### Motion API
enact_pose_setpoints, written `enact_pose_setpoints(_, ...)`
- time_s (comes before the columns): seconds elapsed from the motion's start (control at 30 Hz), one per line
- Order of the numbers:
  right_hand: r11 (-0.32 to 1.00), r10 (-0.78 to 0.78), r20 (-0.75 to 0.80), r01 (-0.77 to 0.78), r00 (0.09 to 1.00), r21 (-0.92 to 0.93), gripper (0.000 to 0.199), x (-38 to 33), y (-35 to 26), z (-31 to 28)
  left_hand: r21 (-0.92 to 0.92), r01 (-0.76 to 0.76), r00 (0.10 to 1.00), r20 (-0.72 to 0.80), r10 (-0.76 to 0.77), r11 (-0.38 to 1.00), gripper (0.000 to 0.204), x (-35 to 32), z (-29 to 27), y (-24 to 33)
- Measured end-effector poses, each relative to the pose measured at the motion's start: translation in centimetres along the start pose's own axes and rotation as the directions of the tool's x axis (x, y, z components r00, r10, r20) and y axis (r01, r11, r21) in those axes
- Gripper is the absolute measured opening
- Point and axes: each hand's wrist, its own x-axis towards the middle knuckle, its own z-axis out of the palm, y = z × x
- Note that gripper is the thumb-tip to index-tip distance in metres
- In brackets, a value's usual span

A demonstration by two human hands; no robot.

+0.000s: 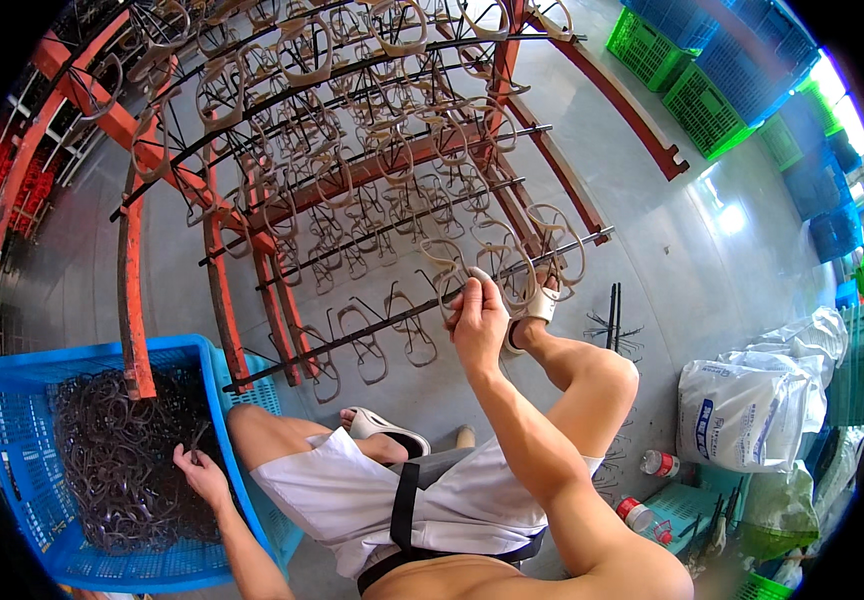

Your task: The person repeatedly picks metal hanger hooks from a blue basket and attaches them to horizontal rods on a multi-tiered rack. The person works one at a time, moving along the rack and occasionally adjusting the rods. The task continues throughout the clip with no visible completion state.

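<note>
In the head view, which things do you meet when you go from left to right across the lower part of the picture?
Blue crate of dark loops → left hand at its edge → white sandal → right hand raised at the rack rod → white sack.

The red rack and its dark rods, hung thick with eyeglass frames, crowd the space ahead; only narrow gaps show between rods. The blue crate walls the left. Grey floor lies open on the right, until the white sacks.
</note>
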Motion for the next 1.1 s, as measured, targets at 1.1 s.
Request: enact_pose_setpoints(1.1,0.546,-0.372,0.283,0.455,0.884,-0.703,0.032,-0.7,-2.0,-1.4,-0.527,0.227,0.939,0.34,-0.042,0.819,0.025,-1.9,-6.0,6.5)
